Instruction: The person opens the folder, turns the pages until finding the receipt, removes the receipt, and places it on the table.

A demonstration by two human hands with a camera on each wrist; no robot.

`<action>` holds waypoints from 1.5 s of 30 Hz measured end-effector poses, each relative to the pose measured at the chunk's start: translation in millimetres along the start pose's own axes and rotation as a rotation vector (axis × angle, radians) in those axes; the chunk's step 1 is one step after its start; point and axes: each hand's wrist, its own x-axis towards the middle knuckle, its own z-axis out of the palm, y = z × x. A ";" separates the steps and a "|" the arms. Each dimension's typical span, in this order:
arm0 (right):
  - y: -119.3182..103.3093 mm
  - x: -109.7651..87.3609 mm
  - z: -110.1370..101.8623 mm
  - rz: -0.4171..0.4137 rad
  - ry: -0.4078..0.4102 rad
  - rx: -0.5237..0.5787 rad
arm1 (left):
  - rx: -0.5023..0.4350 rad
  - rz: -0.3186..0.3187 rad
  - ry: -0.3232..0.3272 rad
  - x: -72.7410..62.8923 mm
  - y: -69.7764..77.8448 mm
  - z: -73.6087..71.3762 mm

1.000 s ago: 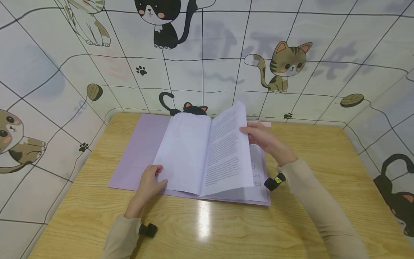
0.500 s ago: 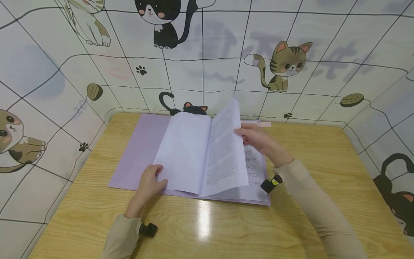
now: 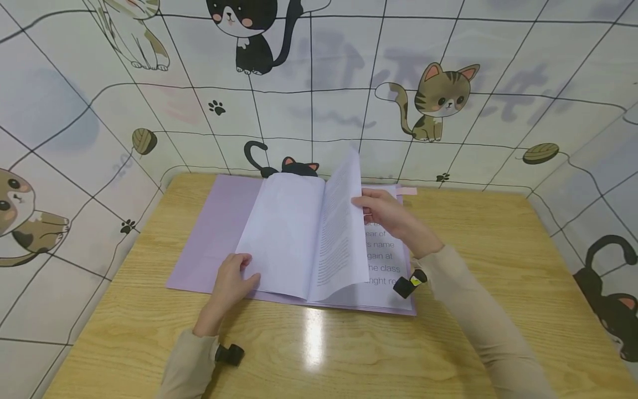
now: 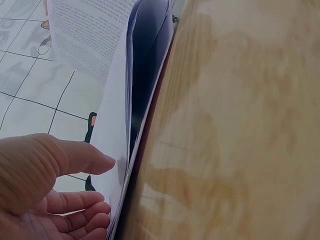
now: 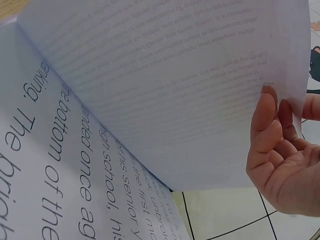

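Two grips at work over one booklet (image 3: 294,244), which lies spread on the wooden desk (image 3: 379,354). Head view: your left grip (image 3: 231,282) rests at the lower outer edge of the blank page (image 3: 281,221), thumb and fingers parted, relaxed, not clasped on anything. The purple cover (image 3: 214,238) extends out beyond that page on the left. Your right grip (image 3: 386,213) pinches the outer edge of the small-print page (image 3: 344,233), which stands raised and curved from the spine. Beneath and to its right, the large-print page (image 3: 384,260) is partly exposed. A pink tab (image 3: 407,191) juts past the booklet's upper right corner. You wear a black camera at each wrist; a backdrop (image 3: 339,111) printed with cats and grid lines stands behind the desk.

Left wrist view: your thumb tip meets the white paper near its border; the other fingers bend loosely below it, close against the sheets. Page edges run upward with a dark gap between layers, the desk on the right.

Right wrist view: your fingers lie on the near side of the raised sheet, your thumb on the far side, the paper between them. The large type sits at lower left, partly legible, with "bottom of the" among its words
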 end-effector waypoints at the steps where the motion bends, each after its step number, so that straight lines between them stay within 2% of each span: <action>1: -0.1 0.4 0.2 -0.001 0.001 0.004 | -0.006 0.005 0.005 -0.4 0.4 0.0; 10: -1.9 2.8 3.0 -0.022 0.008 0.049 | -0.029 0.058 0.062 1.0 5.5 2.4; 17: -3.8 4.6 9.0 -0.044 -0.002 0.088 | -0.069 0.153 0.098 3.8 20.8 4.3; 26: -4.8 8.7 16.7 -0.048 0.004 0.120 | -0.157 0.316 0.144 3.9 42.6 9.4; 29: -5.4 9.5 18.4 -0.044 0.022 0.124 | -0.174 0.344 0.138 2.9 49.9 10.3; 35: -7.2 11.4 19.8 -0.042 0.021 0.148 | -0.210 0.366 0.079 0.2 62.9 12.8; 45: -11.3 13.7 25.1 -0.050 0.014 0.167 | -0.265 0.483 0.047 -4.2 79.6 20.6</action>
